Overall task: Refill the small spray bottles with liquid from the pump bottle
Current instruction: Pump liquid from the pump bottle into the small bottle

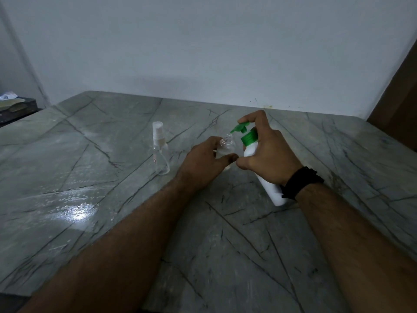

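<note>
- A person's left hand curls its fingers and thumb round the body of an open small spray bottle, steadying it upright near the middle of the marble-patterned table, towards the far edge.
- The right hand wraps round a white pump bottle with a green pump head; the index finger lies over the top of the pump, the thumb and other fingers grip the body, and the bottle is tilted so its spout hangs right over the small bottle's threaded neck.
- A second spray bottle, clear and with its white sprayer cap on, stands to the left, near but apart from the hands.
- The small clear bottle looks light, thin-walled plastic and likely to tip or slide if nudged, so a hold low round its body seems wise, leaving the narrow mouth free.
- The pump bottle seems stiffer and heavier; gripping just under the green collar with one finger on the pump suits one-handed dosing.
- A wet sheen of droplets towards the table's left near side suggests a slippery surface.
- How full the open bottle is cannot be told; a black strap circles the right wrist.
</note>
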The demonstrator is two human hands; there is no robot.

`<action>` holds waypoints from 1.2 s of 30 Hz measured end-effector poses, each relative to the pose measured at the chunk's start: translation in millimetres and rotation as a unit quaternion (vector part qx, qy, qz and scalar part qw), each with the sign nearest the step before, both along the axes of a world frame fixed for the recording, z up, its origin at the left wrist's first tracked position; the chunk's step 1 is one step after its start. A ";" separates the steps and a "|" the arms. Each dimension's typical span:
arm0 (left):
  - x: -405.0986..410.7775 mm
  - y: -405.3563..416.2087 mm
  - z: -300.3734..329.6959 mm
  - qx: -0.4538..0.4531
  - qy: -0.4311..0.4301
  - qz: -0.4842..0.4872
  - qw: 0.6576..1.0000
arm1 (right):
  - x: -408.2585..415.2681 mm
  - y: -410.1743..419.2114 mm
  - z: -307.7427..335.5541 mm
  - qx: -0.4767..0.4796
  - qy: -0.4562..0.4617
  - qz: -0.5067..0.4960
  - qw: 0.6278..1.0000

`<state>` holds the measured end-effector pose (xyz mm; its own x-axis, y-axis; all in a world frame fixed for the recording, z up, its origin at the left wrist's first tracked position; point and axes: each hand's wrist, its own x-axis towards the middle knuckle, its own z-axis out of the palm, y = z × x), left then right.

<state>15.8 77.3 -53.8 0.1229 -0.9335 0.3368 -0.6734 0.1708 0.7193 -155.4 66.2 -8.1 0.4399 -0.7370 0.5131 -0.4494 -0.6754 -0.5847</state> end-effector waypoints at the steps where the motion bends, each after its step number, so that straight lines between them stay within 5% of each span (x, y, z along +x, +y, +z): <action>1: 0.0 0.5 0.1 -0.002 0.002 -0.001 1.000 | -0.1 0.2 0.0 0.000 -0.001 -0.002 1.000; 36: -0.3 4.7 3.3 -0.002 0.003 -0.004 1.000 | -0.7 1.1 0.3 -0.001 -0.011 0.005 1.000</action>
